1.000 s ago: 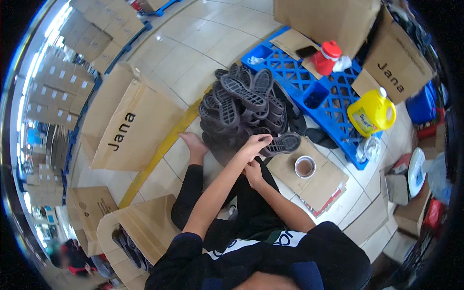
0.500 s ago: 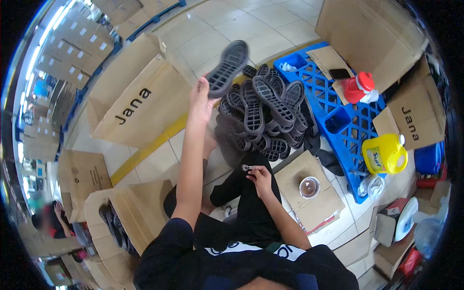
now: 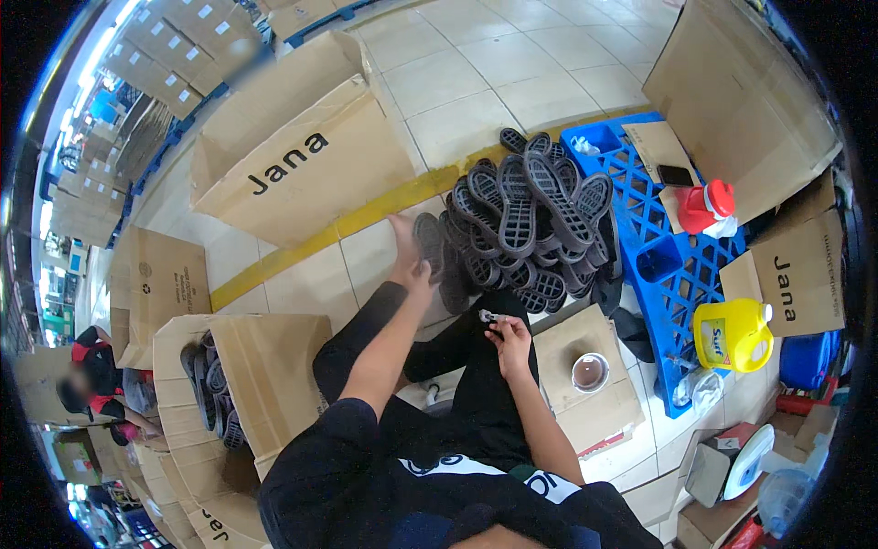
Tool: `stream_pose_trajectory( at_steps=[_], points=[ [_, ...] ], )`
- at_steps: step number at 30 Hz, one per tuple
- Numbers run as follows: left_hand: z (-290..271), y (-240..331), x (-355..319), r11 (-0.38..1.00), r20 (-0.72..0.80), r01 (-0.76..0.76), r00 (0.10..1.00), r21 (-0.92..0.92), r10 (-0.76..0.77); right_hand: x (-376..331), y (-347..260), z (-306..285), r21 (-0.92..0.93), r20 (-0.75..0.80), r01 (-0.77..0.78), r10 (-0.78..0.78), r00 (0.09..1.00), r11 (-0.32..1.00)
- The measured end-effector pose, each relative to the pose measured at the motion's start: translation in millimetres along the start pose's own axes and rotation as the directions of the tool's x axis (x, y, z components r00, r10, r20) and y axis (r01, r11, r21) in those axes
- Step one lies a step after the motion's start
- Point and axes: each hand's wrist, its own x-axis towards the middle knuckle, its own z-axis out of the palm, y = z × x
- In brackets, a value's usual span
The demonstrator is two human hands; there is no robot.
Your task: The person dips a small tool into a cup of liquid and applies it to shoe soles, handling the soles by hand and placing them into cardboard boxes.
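A dark shoe sole point(image 3: 429, 240) is in my left hand point(image 3: 418, 277), which has its fingers closed on the lower end, beside my bare foot. Motion blurs the sole a little. My right hand point(image 3: 513, 346) rests over my leg, pinching a small crumpled whitish piece point(image 3: 489, 317) whose kind I cannot make out. A heap of dark soles with grid-patterned faces point(image 3: 518, 210) lies on the floor just beyond my hands. To the right of my right hand, a white cup of brownish liquid point(image 3: 590, 372) stands on a flat piece of cardboard point(image 3: 558, 357).
On the right, a blue plastic pallet point(image 3: 645, 242) carries a red bottle point(image 3: 704, 207), a phone point(image 3: 675, 175) and a yellow jug point(image 3: 732, 336). An open carton point(image 3: 274, 325) at my left contains several soles; a large carton point(image 3: 311, 156) stands ahead. A person point(image 3: 96, 375) is at far left.
My left hand has come down and nearer with the sole, from above the heap's left side to beside my foot. My right hand keeps its pinch. The view has shifted slightly.
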Motion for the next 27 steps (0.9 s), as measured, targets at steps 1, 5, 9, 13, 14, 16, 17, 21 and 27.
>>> stream_pose_trajectory(
  at_steps=[1, 5, 9, 13, 14, 16, 17, 21, 27],
  points=[
    [4.5, -8.5, -18.2, 0.996, -0.118, 0.088, 0.989, 0.022, -0.085, 1.1, -0.1, -5.5, 0.021, -0.009, 0.013, -0.013, 1.000, 1.000],
    [-17.2, -22.6, -52.1, 0.980, -0.051, 0.084, 0.996, 0.179, -0.076, -0.5, -2.3, -1.9, 0.004, 0.009, 0.023, -0.023, 1.000, 1.000],
    [-79.1, -31.5, -63.8, 0.961, 0.107, 0.185, 0.972, 0.206, -0.211, -3.9, 1.2, 19.0, -0.003, 0.024, -0.009, 0.009, 1.000, 1.000],
    [-94.9, 28.5, -165.0, 0.929, 0.167, 0.073, 0.976, 0.364, -0.142, 1.9, 14.5, 7.9, 0.004, 0.057, 0.008, -0.008, 0.998, 1.000],
    [-104.5, 51.6, -191.6, 0.923, 0.218, 0.012, 0.970, 0.385, -0.103, 12.6, 24.0, -7.5, 0.010, 0.065, 0.020, -0.021, 0.998, 1.000],
    [-146.0, 85.2, -228.2, 0.887, 0.389, -0.322, 0.903, 0.332, 0.182, 24.5, 32.5, -24.4, -0.307, 0.183, 0.186, -0.134, 0.974, 0.933],
    [-160.7, 116.4, -255.4, 0.881, 0.364, -0.349, 0.903, 0.319, 0.227, 13.6, 16.7, -11.8, -0.108, 0.129, 0.011, 0.003, 0.992, 0.994],
    [-230.4, 254.4, -365.7, 0.777, 0.067, -0.516, 0.845, 0.362, 0.530, 29.1, 9.0, -32.8, -0.155, 0.064, 0.020, -0.010, 0.998, 0.988],
    [-356.9, 300.7, -366.8, 0.887, -0.364, -0.448, 0.849, -0.114, 0.382, 33.1, 13.1, -30.8, -0.076, 0.132, -0.034, 0.044, 0.990, 0.996]
  ],
)
